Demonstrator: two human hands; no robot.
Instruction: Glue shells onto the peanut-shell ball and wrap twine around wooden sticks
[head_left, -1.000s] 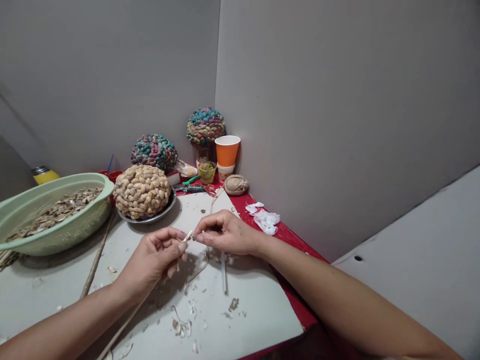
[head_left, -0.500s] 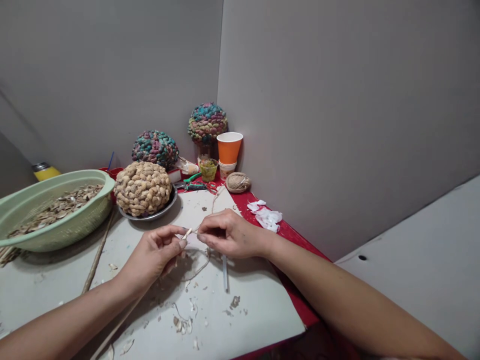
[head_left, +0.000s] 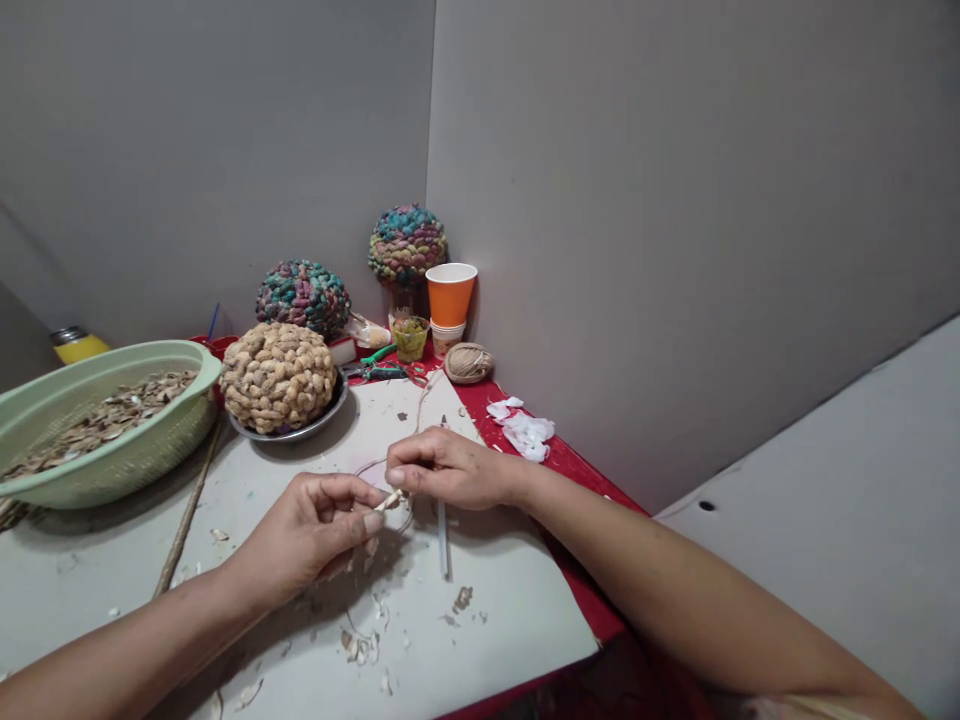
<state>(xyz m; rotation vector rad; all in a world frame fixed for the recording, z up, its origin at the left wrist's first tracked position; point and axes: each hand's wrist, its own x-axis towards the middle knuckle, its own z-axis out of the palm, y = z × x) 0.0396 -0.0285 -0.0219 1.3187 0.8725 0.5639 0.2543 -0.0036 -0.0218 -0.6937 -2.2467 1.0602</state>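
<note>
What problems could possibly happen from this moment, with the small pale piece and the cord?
The slim pale piece could slip, since the left hand pinches it only in its fingertips. The loose cord might catch on the translucent stick, which lies close by the right hand. The tan ball might roll if its shallow dish were bumped.

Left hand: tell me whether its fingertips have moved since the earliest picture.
Yes: the left hand has brought its fingertips nearer the wearer and slightly rightward, judged against the metal bowl.
</note>
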